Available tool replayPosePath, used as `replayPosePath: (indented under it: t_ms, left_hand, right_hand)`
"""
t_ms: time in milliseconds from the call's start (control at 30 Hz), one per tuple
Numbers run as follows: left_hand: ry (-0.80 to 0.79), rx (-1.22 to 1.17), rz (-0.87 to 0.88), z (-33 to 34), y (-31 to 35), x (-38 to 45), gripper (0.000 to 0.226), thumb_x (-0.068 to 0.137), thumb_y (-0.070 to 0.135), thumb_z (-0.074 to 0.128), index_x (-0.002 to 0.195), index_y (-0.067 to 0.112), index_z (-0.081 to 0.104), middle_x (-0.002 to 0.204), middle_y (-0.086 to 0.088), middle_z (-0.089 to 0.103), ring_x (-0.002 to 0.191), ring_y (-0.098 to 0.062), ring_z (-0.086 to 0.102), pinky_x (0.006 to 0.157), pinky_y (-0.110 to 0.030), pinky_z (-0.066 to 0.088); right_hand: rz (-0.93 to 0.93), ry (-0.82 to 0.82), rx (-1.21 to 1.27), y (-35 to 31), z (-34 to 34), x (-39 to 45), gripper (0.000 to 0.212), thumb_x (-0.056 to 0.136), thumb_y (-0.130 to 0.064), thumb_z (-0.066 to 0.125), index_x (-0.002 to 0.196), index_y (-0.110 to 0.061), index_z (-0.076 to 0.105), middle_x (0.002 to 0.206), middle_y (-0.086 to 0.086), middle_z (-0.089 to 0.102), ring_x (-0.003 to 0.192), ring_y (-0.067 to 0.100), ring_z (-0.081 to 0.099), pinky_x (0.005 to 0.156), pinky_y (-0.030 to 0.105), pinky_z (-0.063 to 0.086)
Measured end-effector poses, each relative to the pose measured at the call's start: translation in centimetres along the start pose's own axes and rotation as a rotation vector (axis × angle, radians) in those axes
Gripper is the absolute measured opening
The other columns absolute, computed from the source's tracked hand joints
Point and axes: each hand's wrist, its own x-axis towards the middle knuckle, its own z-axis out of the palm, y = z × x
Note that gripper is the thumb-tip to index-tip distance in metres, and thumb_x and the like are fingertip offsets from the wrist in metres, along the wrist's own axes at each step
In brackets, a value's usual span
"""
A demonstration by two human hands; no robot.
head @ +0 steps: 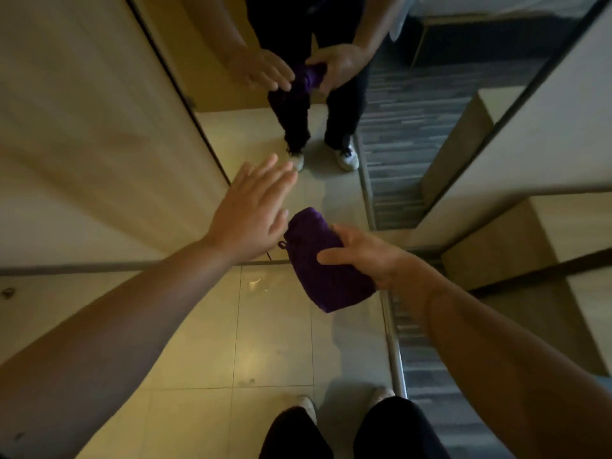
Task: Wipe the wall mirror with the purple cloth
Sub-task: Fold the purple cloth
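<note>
Right hand [367, 256] fingers pinching purple cloth [326, 263] before wall mirror [331, 127]; left hand [248, 217] fingers spread, empty

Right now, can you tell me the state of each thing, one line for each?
purple cloth: bunched, held in the air, not yet on the glass.
right hand: closed on the cloth.
left hand: open, fingers spread, empty, reaching toward the mirror.
wall mirror: upright, reaching to the floor, reflecting the person; not being wiped.

Two hands [251, 213] [367, 256], one purple cloth [326, 276], one wall mirror [331, 127]
</note>
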Motion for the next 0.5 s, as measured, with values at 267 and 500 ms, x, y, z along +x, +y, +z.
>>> replayPosePath:
  t_ms: [267, 500]
  left_hand:
    - [-0.433, -0.248, 0.273, -16.5, 7.9, 6.6, 0.072, 0.091, 0.056, 0.038, 0.152, 0.019, 0.035, 0.151, -0.001, 0.045, 0.142, -0.017, 0.035, 0.123, -0.039, 0.015]
    - [-0.514, -0.23, 0.436, -21.5, 15.0, 11.6, 0.068, 0.087, 0.058, 0.063, 0.144, 0.027, 0.044, 0.133, 0.005, 0.052, 0.12, -0.015, 0.046, 0.096, -0.029, 0.032]
  right_hand:
    - [-0.089, 0.233, -0.812, -13.0, -1.0, -16.2, 0.023, 0.092, -0.024, 0.064, 0.115, -0.024, 0.064, 0.101, -0.001, 0.069, 0.089, 0.016, 0.066, 0.077, 0.031, 0.053]
    - [-0.076, 0.377, -0.921, -15.4, -0.7, -27.1, 0.028, 0.096, -0.026, 0.061, 0.117, -0.025, 0.043, 0.108, -0.003, 0.062, 0.088, 0.01, 0.062, 0.068, 0.017, 0.046]
